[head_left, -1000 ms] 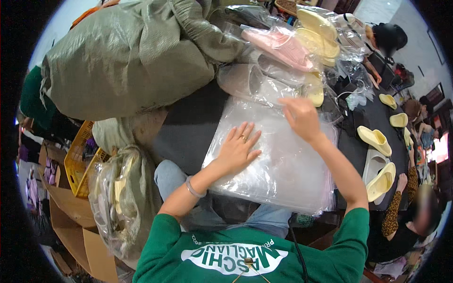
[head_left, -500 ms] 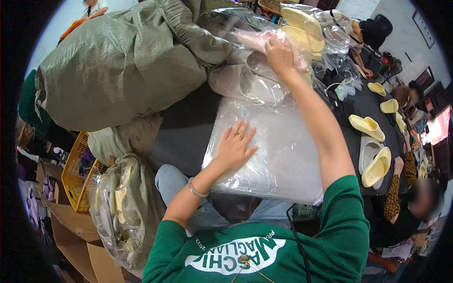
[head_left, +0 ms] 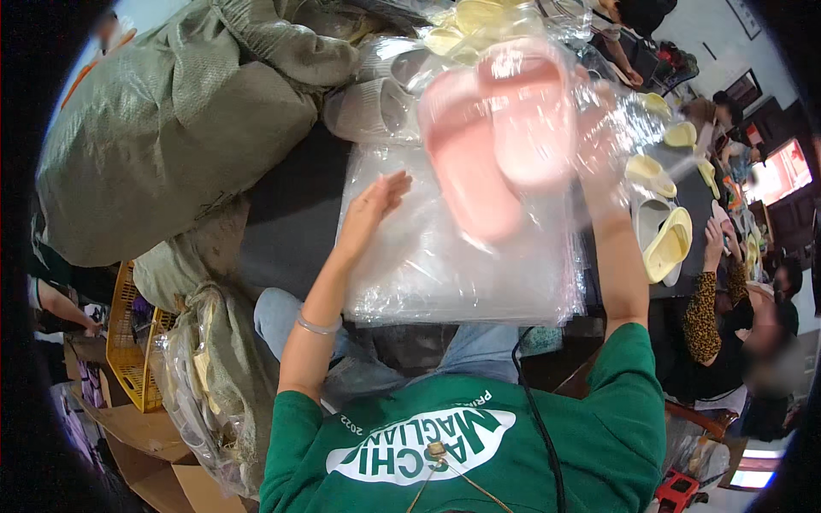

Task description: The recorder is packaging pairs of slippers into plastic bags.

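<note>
gripping bagged pink slippers [head_left: 534, 128] in right hand [head_left: 601, 128], left hand [head_left: 375, 208] unclenched, lettering [head_left: 419, 446] across green shirt [head_left: 599, 427]

I see a bulky grey-green woven sack [head_left: 175, 137] filling the upper left. Below it, a yellow plastic crate [head_left: 125, 363] stands near a brown cardboard box [head_left: 141, 427]. At right appear a co-worker's leopard-print sleeve [head_left: 702, 329] and, lower, a red plastic object [head_left: 676, 493].
</note>
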